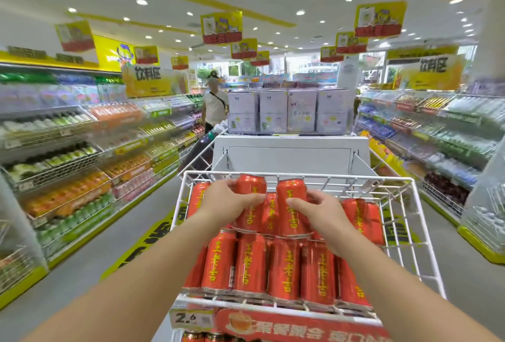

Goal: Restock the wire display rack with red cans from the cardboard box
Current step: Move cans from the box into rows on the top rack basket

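— Hands first: what were yours doing?

— Both were up in the white wire rack (426,221). My left hand (226,202) was wrapped round one red can (250,191). My right hand (321,209) was wrapped round the can next to it (291,205). Those two cans touched, side by side.

— Where were they?

— On top, in the second layer, near the back. A full row of red cans (273,268) lay under them, at the front.

— And the cardboard box?

— I could not see it. A price tag (188,318) hung on the front rail.
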{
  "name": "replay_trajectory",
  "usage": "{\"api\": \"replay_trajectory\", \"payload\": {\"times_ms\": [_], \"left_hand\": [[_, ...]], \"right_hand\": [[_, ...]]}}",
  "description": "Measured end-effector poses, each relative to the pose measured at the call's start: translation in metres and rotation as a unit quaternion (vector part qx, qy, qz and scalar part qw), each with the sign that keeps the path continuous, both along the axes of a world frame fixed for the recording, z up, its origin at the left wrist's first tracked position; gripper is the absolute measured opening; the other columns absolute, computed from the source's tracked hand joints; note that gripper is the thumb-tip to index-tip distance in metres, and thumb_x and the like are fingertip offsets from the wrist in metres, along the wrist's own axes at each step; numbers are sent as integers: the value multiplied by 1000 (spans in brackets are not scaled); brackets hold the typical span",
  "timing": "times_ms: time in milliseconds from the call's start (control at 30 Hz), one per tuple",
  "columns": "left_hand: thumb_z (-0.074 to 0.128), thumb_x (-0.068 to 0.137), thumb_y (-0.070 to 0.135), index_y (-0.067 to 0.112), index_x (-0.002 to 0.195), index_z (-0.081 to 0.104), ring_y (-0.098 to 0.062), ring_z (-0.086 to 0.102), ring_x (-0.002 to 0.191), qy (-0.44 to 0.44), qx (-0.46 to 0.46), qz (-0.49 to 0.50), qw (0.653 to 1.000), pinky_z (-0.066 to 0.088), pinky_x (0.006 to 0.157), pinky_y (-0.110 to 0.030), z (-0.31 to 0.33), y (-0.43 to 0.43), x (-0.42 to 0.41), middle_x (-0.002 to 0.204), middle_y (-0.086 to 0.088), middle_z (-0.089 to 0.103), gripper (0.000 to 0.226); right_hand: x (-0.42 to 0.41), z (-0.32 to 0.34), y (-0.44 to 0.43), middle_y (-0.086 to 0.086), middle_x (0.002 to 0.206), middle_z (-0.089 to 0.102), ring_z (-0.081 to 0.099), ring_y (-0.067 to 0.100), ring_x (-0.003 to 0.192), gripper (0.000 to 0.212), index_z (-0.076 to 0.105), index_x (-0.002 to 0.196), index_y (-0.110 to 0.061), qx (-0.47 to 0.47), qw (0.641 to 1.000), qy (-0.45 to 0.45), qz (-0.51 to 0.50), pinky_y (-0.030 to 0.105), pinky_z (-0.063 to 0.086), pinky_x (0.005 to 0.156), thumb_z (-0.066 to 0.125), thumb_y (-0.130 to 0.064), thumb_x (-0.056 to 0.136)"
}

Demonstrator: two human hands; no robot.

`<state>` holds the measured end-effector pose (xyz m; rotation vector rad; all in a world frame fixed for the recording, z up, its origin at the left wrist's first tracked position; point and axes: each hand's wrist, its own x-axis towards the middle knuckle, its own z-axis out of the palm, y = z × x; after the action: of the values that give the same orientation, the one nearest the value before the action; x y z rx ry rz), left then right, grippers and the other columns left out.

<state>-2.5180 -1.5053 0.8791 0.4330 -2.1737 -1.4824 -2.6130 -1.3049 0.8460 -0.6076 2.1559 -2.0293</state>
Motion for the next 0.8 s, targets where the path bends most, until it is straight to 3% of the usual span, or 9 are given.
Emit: {"api": "replay_trajectory", "payload": {"times_ms": [100,167,233,300,367,533,633,733,800], "left_hand": [[96,58,42,17,98,77,-13,76,80,-12,-53,5,998,63,80,-42,-5,1,-10,83,4,79,51],[94,53,50,25,111,71,-9,74,85,-12,-114,16,993,61,85,-39,-9,3,-15,90,5,78,67],[92,58,48,28,124,60,-11,72,88,-14,-146,24,989,59,86,-36,-13,3,-17,97,4,74,76],[89,69,47,29,127,56,-16,69,91,-15,-189,27,982,56,84,-34,-15,4,-18,101,-1,72,69],[85,75,48,28,130,57,-17,67,95,-11,-236,22,972,50,82,-29,-16,5,-17,104,-1,71,64],[73,79,62,25,131,59,-19,64,107,-6,-330,24,944,52,94,-39,-18,2,-22,108,3,72,66],[63,81,73,28,141,54,-23,50,121,-22,-419,62,906,46,103,-38,-18,-4,-23,120,0,61,76],[55,82,78,27,140,57,-22,47,117,-4,-484,89,871,43,101,-35,-15,-10,-23,118,0,51,77],[47,84,79,26,136,58,-22,48,117,-11,-507,94,857,42,100,-36,-19,-12,-24,120,0,53,76]], "right_hand": [[-8,-3,-4,-1,88,79,75,15,80,25,77,97,-16,10,1000,-4,-6,33,59,71,83,-30,78],[-12,-7,-5,1,91,79,75,16,82,24,76,100,-16,21,1000,-12,6,36,61,78,80,-30,81],[-15,-12,-8,-2,95,78,75,15,87,39,74,107,-18,36,999,-5,0,39,60,85,82,-39,75],[-17,-17,-10,-3,106,76,73,15,96,71,68,119,-19,33,999,1,-26,42,58,91,82,-54,60],[-18,-21,-12,-4,114,72,70,14,104,86,63,127,-21,34,999,2,-42,43,57,95,81,-60,53],[-15,-23,-17,-11,112,73,70,9,102,78,67,125,-24,74,994,43,-64,40,57,93,76,-64,59],[-15,-25,-23,-9,113,72,69,10,103,74,67,125,-21,89,992,47,-78,40,55,95,75,-63,64],[-15,-28,-26,-6,116,70,68,12,103,80,67,125,-20,106,988,52,-96,40,55,95,68,-70,62],[-13,-27,-26,-2,117,71,68,13,101,71,68,122,-18,116,987,54,-94,38,56,94,70,-65,69]]}}
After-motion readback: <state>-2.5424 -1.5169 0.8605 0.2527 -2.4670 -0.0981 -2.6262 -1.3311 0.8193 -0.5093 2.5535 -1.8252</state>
